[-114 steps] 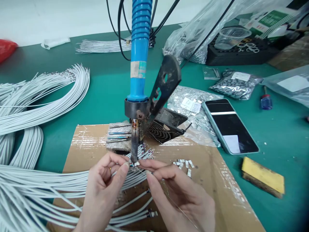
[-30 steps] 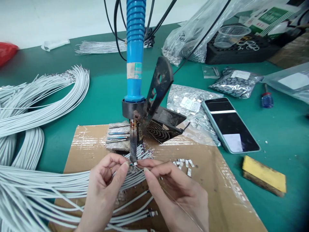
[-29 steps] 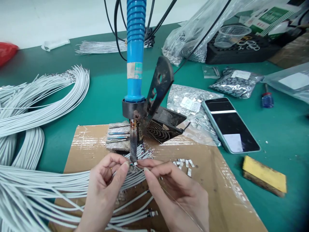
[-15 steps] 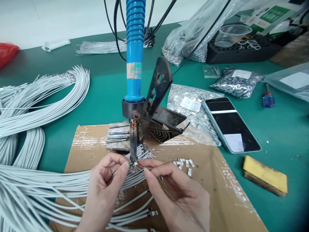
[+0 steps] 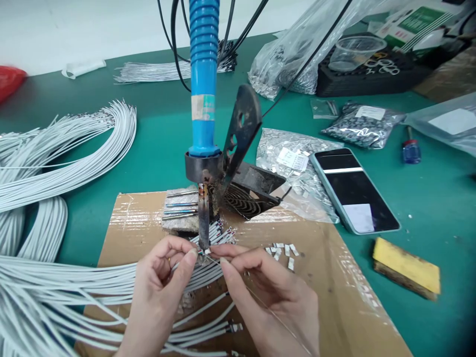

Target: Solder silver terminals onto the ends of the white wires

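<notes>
A blue-handled soldering iron (image 5: pixel 203 94) stands fixed, tip down, in a rusty stand (image 5: pixel 241 163) over a taped cardboard sheet (image 5: pixel 334 292). My left hand (image 5: pixel 159 292) pinches the end of a thin white wire (image 5: pixel 111 285) right under the iron's tip (image 5: pixel 204 233). My right hand (image 5: pixel 271 297) pinches a small metal piece and a thin solder strand (image 5: pixel 275 317) against that same wire end. Both hands meet at the tip. Small metal tabs (image 5: pixel 282 250) lie loose on the cardboard just right of my right hand.
Large bundles of white wires (image 5: pixel 55 163) fill the left of the green table. A phone (image 5: pixel 351 191) lies at right, with a yellow sponge (image 5: pixel 407 267) in front of it. Bags of metal parts (image 5: pixel 297 158), a small screwdriver (image 5: pixel 411 148) and a black tray (image 5: pixel 372 79) sit behind.
Nothing has visibly changed at the hands; both keep pinching at the iron's tip. Only the view has shifted slightly.
</notes>
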`<state>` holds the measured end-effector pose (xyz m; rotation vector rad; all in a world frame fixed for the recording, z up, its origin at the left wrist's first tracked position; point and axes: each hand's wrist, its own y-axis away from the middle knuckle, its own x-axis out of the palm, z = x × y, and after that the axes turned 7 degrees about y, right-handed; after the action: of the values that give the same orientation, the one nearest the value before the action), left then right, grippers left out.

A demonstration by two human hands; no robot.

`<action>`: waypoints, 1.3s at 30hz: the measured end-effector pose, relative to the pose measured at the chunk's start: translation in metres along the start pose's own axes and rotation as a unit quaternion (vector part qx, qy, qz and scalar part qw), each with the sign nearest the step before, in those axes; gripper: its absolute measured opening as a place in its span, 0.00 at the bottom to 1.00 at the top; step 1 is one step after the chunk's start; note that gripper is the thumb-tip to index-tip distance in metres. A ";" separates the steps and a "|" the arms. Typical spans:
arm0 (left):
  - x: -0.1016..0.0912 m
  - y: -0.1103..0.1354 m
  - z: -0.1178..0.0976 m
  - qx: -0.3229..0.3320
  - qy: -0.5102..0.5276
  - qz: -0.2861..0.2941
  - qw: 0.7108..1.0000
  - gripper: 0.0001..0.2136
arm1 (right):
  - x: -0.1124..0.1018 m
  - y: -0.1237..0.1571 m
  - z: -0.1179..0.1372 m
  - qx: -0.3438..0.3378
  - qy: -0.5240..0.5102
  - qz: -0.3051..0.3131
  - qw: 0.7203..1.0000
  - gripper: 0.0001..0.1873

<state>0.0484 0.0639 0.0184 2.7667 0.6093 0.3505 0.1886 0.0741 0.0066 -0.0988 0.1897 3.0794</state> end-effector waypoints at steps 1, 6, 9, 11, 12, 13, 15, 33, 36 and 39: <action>0.000 0.000 0.000 0.002 -0.001 0.000 1.000 0.10 | 0.000 0.000 0.000 -0.002 -0.001 0.000 1.000 0.10; 0.001 0.000 -0.001 0.007 -0.009 0.001 1.000 0.08 | 0.000 0.000 0.000 -0.013 -0.009 -0.006 1.000 0.09; 0.001 0.000 -0.001 0.008 -0.005 0.003 1.000 0.08 | 0.001 -0.001 0.000 -0.018 -0.014 -0.009 1.000 0.09; 0.002 0.000 -0.002 0.008 -0.004 0.003 1.000 0.08 | 0.002 -0.001 0.001 -0.021 -0.019 -0.010 1.000 0.09; 0.002 0.000 -0.002 0.008 -0.004 0.003 1.000 0.08 | 0.002 -0.001 0.001 -0.022 -0.021 -0.011 0.999 0.09; 0.002 0.000 -0.002 0.008 -0.004 0.003 1.000 0.08 | 0.002 -0.001 0.001 -0.024 -0.021 -0.011 0.999 0.09; 0.001 0.000 -0.002 0.009 -0.006 0.007 1.000 0.08 | 0.003 -0.001 0.001 -0.026 -0.020 -0.010 0.999 0.09; -0.005 -0.001 0.001 0.020 -0.006 0.032 0.999 0.06 | 0.001 -0.003 0.004 -0.018 -0.007 0.003 1.000 0.08; -0.004 -0.001 -0.001 0.018 -0.009 0.023 1.000 0.07 | 0.000 -0.003 0.004 -0.018 -0.003 0.005 1.000 0.08; -0.003 -0.002 -0.002 0.013 -0.011 0.019 1.000 0.07 | -0.001 -0.004 0.004 -0.016 0.006 0.008 1.000 0.10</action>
<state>0.0442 0.0644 0.0192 2.8059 0.5588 0.3217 0.1895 0.0783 0.0098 -0.1175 0.1410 3.0991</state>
